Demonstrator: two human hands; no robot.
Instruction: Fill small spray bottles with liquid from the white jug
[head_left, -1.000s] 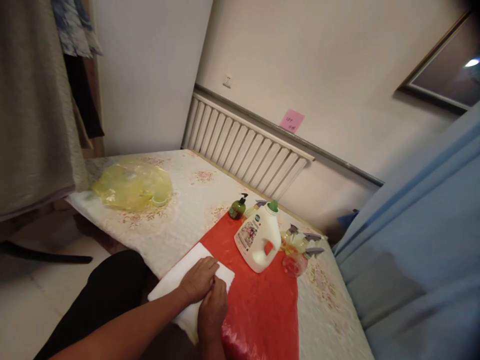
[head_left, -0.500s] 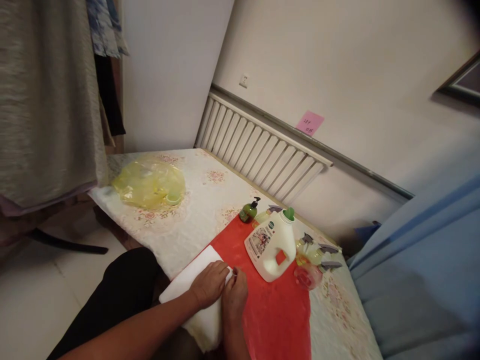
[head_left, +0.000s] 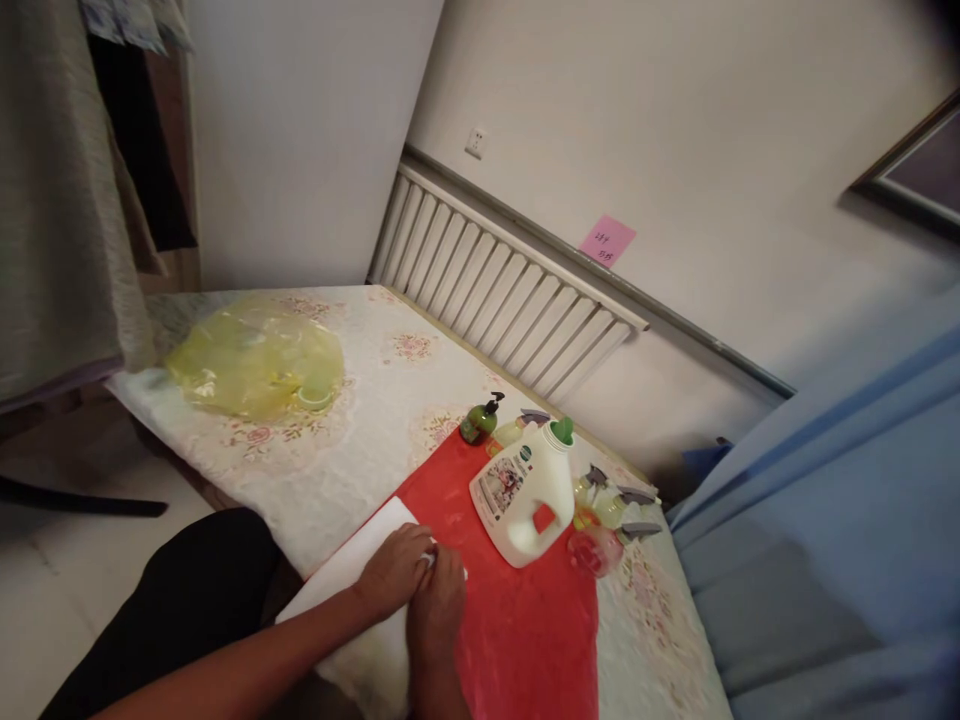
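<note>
A white, flat folded sheet [head_left: 360, 550], either paper or cloth, lies over the near left edge of a red cloth [head_left: 525, 640] and hangs toward my lap. My left hand [head_left: 397, 572] rests on its right part, fingers closed. Right beside it, touching, is my right hand [head_left: 439, 595], its fingers curled. A bit of white shows between the fingertips of both hands at the sheet's edge; the exact grip is partly hidden. Just beyond stands a cream detergent jug [head_left: 525, 495] with a green cap and a side handle.
A green pump bottle [head_left: 478, 424] stands at the cloth's far corner. Several spray bottles [head_left: 611, 508] and a pink bottle [head_left: 596, 550] sit right of the jug. A yellow plastic bag [head_left: 259, 360] lies at the table's left. A radiator [head_left: 495, 290] and a blue curtain [head_left: 825, 520] border the table.
The view has turned slightly right, so the things appear further left. My hands stay together at the sheet's edge, with the fingers shifted a little closer together.
</note>
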